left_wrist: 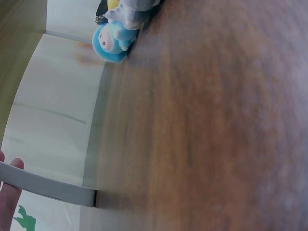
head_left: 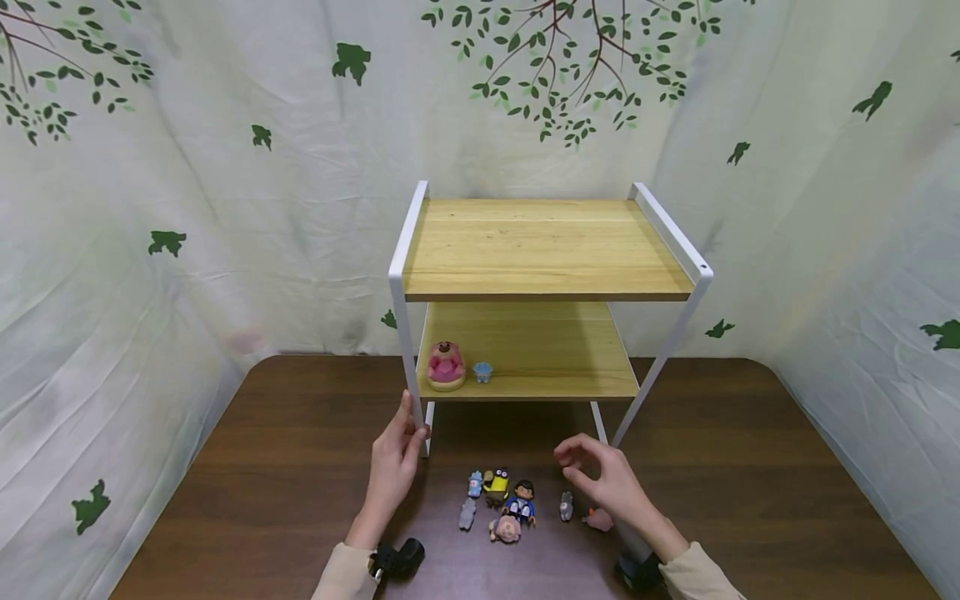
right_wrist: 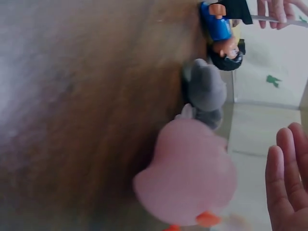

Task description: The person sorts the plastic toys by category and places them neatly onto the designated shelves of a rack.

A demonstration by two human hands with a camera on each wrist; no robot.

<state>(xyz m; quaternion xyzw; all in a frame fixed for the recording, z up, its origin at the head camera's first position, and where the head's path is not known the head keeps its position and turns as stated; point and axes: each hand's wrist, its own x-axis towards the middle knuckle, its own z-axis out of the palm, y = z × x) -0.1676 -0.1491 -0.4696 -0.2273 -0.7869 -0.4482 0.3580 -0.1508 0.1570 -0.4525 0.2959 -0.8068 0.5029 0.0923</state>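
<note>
My left hand (head_left: 393, 462) holds the front left leg (head_left: 407, 350) of a small two-tier shelf (head_left: 551, 250), its thumb on the inner side. In the left wrist view, fingertips (left_wrist: 17, 163) show around that white leg. With loosely bent fingers and nothing between them, my right hand (head_left: 613, 482) hovers above the table near a pink toy figure (head_left: 598, 519) and a small grey figure (head_left: 566, 506). Left of these lies a group: a dark-haired figure in blue (head_left: 521, 502), a yellow-and-black figure (head_left: 497, 485), a pink-faced figure (head_left: 506, 528), a blue figure (head_left: 476, 483) and a grey one (head_left: 467, 514).
A pink bear figure (head_left: 446, 365) and a small blue figure (head_left: 483, 372) stand at the left of the lower shelf board (head_left: 555, 358). The shelf stands on a dark wooden table (head_left: 285, 467). Behind hangs a pale cloth (head_left: 300, 208) printed with leaves.
</note>
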